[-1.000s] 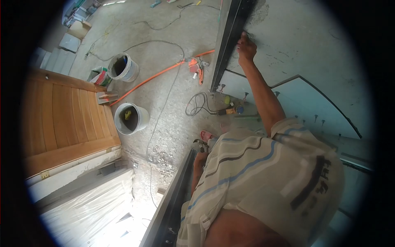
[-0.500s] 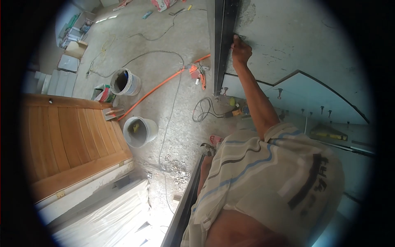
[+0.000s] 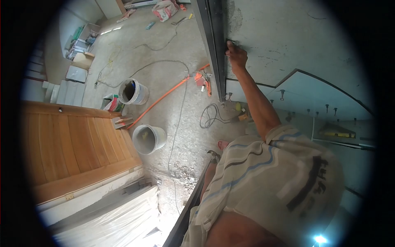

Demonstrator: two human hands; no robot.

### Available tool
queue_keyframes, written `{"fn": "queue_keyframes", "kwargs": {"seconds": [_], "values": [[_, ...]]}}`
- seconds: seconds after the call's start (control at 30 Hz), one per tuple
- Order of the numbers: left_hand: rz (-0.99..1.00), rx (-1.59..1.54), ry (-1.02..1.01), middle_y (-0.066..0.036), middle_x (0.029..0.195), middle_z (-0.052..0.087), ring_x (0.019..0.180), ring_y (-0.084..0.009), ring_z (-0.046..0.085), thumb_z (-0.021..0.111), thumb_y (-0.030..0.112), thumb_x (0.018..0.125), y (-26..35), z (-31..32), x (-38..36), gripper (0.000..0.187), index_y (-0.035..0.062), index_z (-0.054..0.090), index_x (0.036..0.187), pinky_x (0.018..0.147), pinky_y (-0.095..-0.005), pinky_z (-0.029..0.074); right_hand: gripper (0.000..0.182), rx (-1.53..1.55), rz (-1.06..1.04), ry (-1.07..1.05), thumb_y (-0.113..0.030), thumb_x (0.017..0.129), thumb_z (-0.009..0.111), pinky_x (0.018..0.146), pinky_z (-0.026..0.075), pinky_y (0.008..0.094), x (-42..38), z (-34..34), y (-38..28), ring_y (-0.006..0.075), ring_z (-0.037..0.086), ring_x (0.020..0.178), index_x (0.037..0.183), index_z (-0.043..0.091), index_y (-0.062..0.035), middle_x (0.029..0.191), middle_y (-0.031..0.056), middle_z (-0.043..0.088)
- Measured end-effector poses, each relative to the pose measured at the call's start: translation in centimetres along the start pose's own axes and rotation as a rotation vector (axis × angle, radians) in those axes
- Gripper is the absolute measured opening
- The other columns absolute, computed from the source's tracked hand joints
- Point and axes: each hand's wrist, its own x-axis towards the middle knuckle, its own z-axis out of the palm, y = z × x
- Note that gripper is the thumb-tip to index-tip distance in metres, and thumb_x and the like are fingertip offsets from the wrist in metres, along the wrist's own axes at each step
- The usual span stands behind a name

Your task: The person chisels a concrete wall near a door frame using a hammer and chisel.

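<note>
My right hand [image 3: 237, 57] reaches up the picture with its fingers closed at the edge of a grey panel [image 3: 275, 37]. A small dark piece shows by the thumb; I cannot make out what it is. Close to the hand runs a black metal frame [image 3: 216, 53] along the panel's edge. Only bare skin of my other arm [image 3: 242, 228] appears low in the view, and my left hand is outside it. My striped shirt [image 3: 267, 173] fills the lower right.
Two buckets [image 3: 149, 139] stand on the floor [image 3: 164, 103], near an orange hose [image 3: 162, 98] and a loose cable [image 3: 210, 117]. A trowel [image 3: 122, 121] rests beside a wooden door [image 3: 78, 144]. Several small fittings [image 3: 282, 94] stick out by a pale panel [image 3: 321, 92].
The black frame and grey panel have swung left against the floor with my right hand, covering more of the orange hose. The camera has shifted slightly. A bright light now shows at lower right.
</note>
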Motion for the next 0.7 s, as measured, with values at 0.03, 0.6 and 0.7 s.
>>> {"fn": "queue_keyframes", "kwargs": {"seconds": [0.03, 0.6, 0.7], "values": [[-0.004, 0.0, 0.013, -0.022, 0.077, 0.065, 0.07, -0.0292, 0.067, 0.062, 0.014, 0.07, 0.1, 0.0, -0.3, 0.033, -0.0149, 0.059, 0.086, 0.06, -0.0403, 0.052, 0.042, 0.037, 0.038, -0.053, -0.042, 0.082, 0.074, 0.054, 0.044, 0.0278, -0.1, -0.3, 0.1, 0.0136, 0.059, 0.062, 0.078, 0.068, -0.0002, 0.07, 0.005, 0.065], [-0.237, 0.102, -0.182, -0.023, 0.077, 0.065, 0.071, -0.0299, 0.067, 0.062, 0.014, 0.07, 0.0, 12.2, -8.6, 0.034, -0.0158, 0.058, 0.086, 0.06, -0.0405, 0.052, 0.048, -1.113, 0.11, -1.562, -0.046, 0.085, 0.058, 0.096, 0.04, 0.0429, -14.3, -30.7, 26.8, 0.0363, 0.057, 0.108, 0.106, 0.065, -0.0032, 0.114, 0.0257, 0.059], [-0.242, 0.14, -0.22, -0.023, 0.077, 0.065, 0.071, -0.0301, 0.067, 0.062, 0.014, 0.07, 0.5, 13.9, -8.0, 0.034, -0.0159, 0.058, 0.086, 0.06, -0.0406, 0.052, 0.044, -1.006, 0.456, -1.711, -0.042, 0.089, 0.054, 0.095, 0.041, 0.04, -15.2, -34.0, 24.3, 0.0336, 0.058, 0.108, 0.109, 0.066, -0.0045, 0.112, 0.0217, 0.063]]}}
